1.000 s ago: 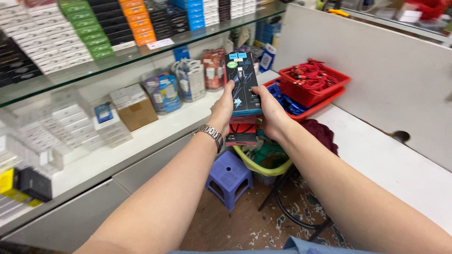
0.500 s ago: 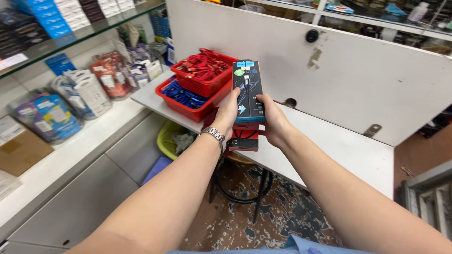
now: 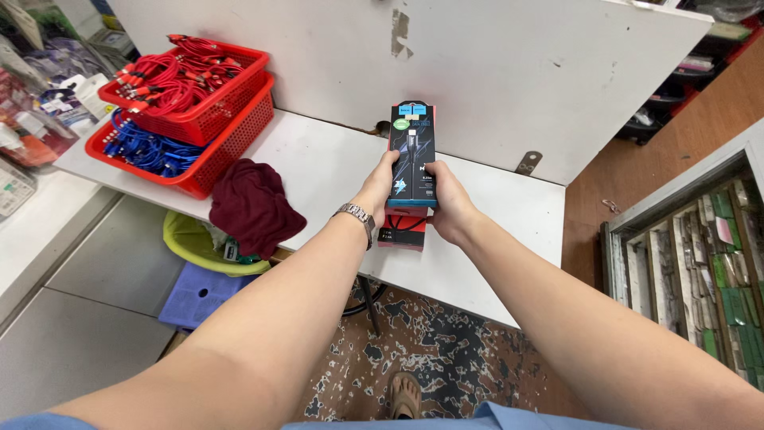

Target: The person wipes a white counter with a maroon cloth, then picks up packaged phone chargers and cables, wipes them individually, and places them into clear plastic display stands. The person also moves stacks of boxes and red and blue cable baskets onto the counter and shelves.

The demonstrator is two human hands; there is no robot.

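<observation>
- Both hands were out over the white table (image 3: 334, 171), gripping a small stack of flat cable boxes (image 3: 412, 155) held up on end, so the carrying looked done and the setting down not yet
- The left hand (image 3: 379, 187) had its fingers curled round the stack's left edge, a metal watch (image 3: 356, 215) on that wrist; the right hand (image 3: 446, 199) clasped the right edge, thumb on the front
- The top box was dark with blue trim; a red box (image 3: 402, 231) showed below it (how many lay between, I couldn't tell)
- The stack hung above the table rather than resting on it, as far as I could judge
- To the left stood two stacked red baskets (image 3: 231, 119) of red and blue cables, a dark red cloth (image 3: 251, 203) just beside them
- The backs of the boxes and the fingers behind them were hidden, and the shelves at the right edge were cut off
</observation>
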